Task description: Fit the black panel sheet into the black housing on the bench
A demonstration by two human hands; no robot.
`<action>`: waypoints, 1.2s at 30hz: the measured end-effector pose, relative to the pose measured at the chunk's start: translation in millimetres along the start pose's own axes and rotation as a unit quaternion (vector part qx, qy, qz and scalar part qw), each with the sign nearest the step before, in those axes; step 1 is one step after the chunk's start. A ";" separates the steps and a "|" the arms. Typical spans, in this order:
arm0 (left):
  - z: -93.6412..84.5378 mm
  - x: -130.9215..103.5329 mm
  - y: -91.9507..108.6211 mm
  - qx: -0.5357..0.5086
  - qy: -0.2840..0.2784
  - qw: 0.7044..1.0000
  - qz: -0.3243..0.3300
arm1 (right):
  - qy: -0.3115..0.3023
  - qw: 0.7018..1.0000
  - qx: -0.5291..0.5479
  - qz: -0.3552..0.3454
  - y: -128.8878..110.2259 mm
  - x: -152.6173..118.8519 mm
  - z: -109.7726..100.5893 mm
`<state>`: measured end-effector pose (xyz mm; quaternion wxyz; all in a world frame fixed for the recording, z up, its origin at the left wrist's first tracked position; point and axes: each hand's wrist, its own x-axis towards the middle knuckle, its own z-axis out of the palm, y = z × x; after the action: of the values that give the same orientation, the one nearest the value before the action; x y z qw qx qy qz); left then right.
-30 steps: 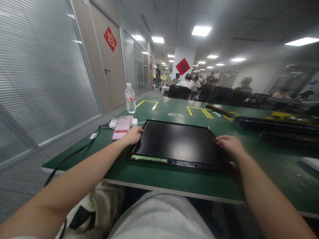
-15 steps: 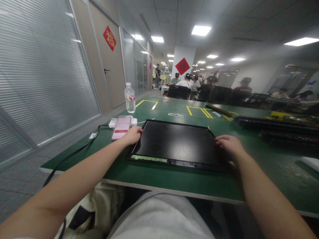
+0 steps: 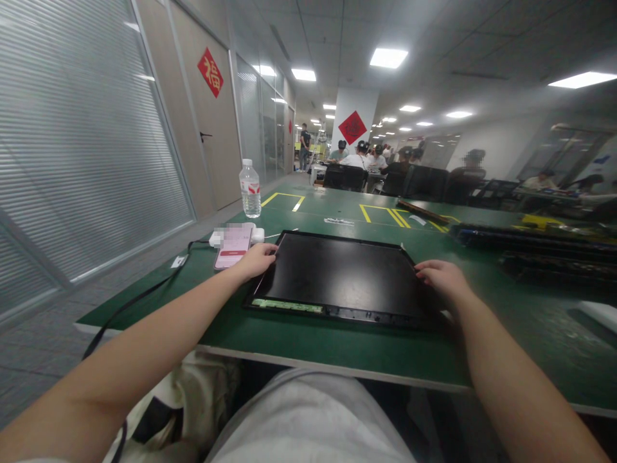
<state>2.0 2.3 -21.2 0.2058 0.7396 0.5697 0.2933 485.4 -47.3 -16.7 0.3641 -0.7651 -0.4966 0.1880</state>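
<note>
A black flat display panel [image 3: 337, 273] lies screen up on the green table [image 3: 299, 341] in front of me. Along its near edge runs a green circuit strip [image 3: 288, 306]. My left hand [image 3: 259, 260] is closed on the panel's left edge, fingertips at the rim. On the opposite side my right hand [image 3: 444, 278] pinches the right edge between thumb and fingers. The undersides of the fingers are partly hidden. Close beyond my left hand lies a phone [image 3: 232, 252] with a lit screen.
A water bottle [image 3: 250, 190] stands at the far left, near a white power strip [image 3: 257, 234] with a black cord. Dark long parts [image 3: 520, 239] are piled at the right, and a white object [image 3: 599, 314] sits at the right edge. People sit at tables beyond.
Both hands stay at the panel's edges and the panel keeps its place. The whole view has shifted very slightly.
</note>
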 end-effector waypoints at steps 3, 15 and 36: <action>-2.3 -3.6 6.5 -0.004 0.008 1.000 -0.011 | 0.008 0.999 -0.038 -0.006 -5.3 -4.4 -0.6; -18.4 -16.5 7.5 0.140 -0.138 0.969 0.149 | 0.010 0.999 -0.036 -0.016 -5.9 -6.5 -1.0; -31.7 -23.9 20.7 0.035 -0.236 0.927 0.288 | 0.008 0.999 -0.040 -0.017 -2.7 -4.1 1.4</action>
<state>-8.5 -27.2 10.8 0.2149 0.9266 0.2767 0.1369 481.0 -49.8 -16.0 0.3404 -0.7721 -0.5134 0.1560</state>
